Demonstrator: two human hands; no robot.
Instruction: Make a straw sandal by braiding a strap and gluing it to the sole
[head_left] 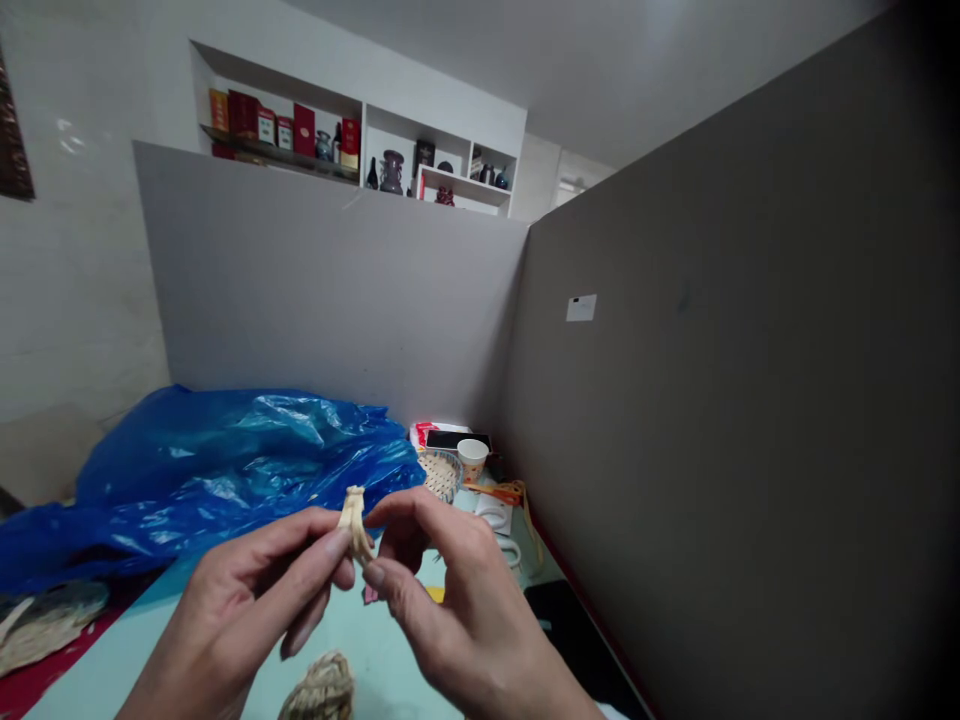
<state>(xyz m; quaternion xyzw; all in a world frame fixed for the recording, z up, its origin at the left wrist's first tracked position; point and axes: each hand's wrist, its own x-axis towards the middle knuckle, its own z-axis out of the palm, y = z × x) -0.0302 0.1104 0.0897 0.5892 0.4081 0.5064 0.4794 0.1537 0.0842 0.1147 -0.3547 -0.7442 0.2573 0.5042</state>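
A small cream-coloured piece of folded or woven strips (355, 522) is held up in the middle of the view. My left hand (259, 600) pinches it from the left between thumb and fingers. From the right, my right hand (450, 590) curves round with its thumb tip at the lower end of the piece and its index finger near the upper side. Below the hands, a bundle of pale brown fibrous strips (322, 688) lies on the light green table surface (375, 650).
A large blue plastic bag (247, 460) covers the back left. Behind the hands stand a paper cup (472, 456), a woven basket (439, 474) and scissors with white handles (507, 550). Grey partitions (337, 280) rise behind and at the right.
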